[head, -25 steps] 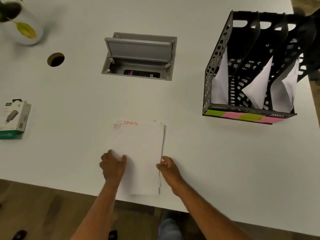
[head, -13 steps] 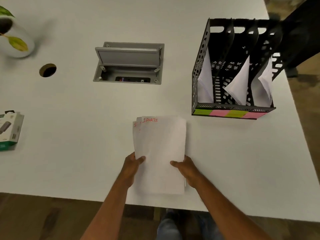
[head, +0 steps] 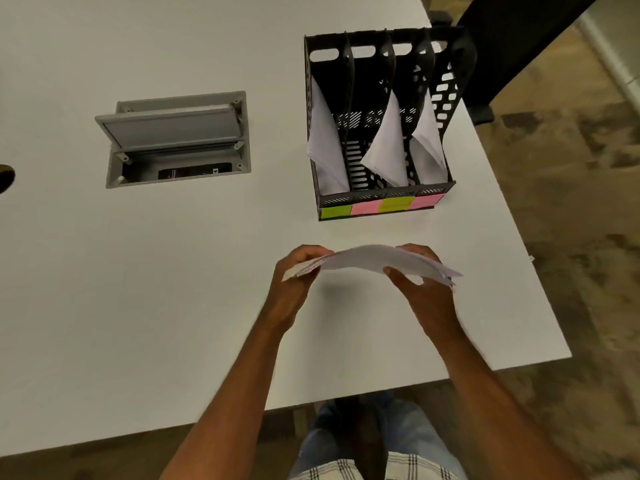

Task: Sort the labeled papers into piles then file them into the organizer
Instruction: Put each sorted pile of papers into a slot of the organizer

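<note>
Head: paper stack (head: 372, 259) now lifted off table (head: 138, 289), both hands.

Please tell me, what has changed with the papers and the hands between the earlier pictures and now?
The stack of white papers has been lifted off the white table, nearer the black mesh organizer. The left hand and right hand now grip its ends. The organizer's three filed bundles are unchanged.

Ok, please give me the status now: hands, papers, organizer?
Left hand and right hand grip the paper stack, lifted off the table. Organizer: second slot from left empty, the others hold paper. Nothing in the way.
</note>
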{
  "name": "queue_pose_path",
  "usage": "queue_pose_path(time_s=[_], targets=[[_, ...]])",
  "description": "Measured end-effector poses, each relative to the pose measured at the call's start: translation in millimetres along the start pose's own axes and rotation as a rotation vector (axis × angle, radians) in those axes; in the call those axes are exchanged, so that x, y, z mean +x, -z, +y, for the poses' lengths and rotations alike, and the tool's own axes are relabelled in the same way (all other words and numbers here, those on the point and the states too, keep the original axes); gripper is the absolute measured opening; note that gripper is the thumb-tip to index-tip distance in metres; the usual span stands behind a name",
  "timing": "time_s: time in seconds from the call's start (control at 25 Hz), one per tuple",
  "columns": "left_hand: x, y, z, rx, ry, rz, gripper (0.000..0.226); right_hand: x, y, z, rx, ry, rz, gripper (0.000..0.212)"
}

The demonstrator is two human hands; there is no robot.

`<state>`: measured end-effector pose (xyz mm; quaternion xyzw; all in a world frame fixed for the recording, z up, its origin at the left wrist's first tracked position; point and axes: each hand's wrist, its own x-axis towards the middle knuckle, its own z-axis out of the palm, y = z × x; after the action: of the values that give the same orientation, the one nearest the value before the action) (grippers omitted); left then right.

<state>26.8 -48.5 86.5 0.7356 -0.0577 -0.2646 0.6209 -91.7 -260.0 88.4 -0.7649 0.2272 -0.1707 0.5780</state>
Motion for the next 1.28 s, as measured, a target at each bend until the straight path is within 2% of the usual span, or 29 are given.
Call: queue_pose_path(time_s=[0.12,0.16,0.24,0.32,0.44,0.6,0.68,0.76,0.88,0.96,1.04,1.12,1.28], targets=[[-2.1,-19.0,-16.7,0.121,-0.028,-0.121,0.021,-8.8,0.1,22.9,0.079,-0.071,-0.030,0.033],[-1.0,-26.6,-17.5,0.153,-0.026,-0.101,0.020,-10.4,-2.0,23.4,0.071,-0.106,-0.013,0.029],[2.1,-38.4,-8.6,0.187,0.027,0.018,0.021,-11.3,-6.7,18.3,0.050,-0.164,0.019,0.010],[4.6,-42.0,2.7,0.138,0.020,0.078,0.032,-9.8,-6.4,8.3,0.060,-0.152,0.085,0.035],[1.1,-44.9,4.2,0.056,0.015,0.059,0.042,-9.7,-0.9,10.8,0.063,-0.111,0.092,0.032],[-5.9,-57.6,-16.4,-0.007,0.149,0.049,0.041,-15.9,-3.9,36.4,0.009,-0.279,0.035,0.037],[-0.8,-56.4,-23.4,0.010,0.161,0.017,0.046,-15.2,-1.5,42.0,-0.069,-0.255,0.027,0.042],[5.8,-55.1,-28.7,0.023,0.172,-0.010,0.041,-14.2,4.5,45.2,-0.152,-0.242,-0.025,0.046],[17.0,-52.3,-30.2,0.012,0.216,0.021,0.026,-13.5,11.1,37.6,-0.321,-0.233,-0.220,0.048],[31.5,-47.7,-26.5,-0.016,0.231,0.052,0.013,-2.3,16.2,26.1,-0.414,-0.174,-0.253,0.045],[50.6,-42.3,-20.5,0.007,0.167,0.098,0.019,11.6,26.5,4.1,-0.399,-0.159,-0.163,0.035],[70.2,-35.9,-9.8,0.083,0.073,0.162,0.026,28.6,35.4,-25.3,-0.319,-0.187,-0.001,0.016],[104.2,-33.8,6.3,0.404,-0.153,0.142,0.053,78.8,37.2,-84.6,-0.290,-0.002,0.379,0.022]])
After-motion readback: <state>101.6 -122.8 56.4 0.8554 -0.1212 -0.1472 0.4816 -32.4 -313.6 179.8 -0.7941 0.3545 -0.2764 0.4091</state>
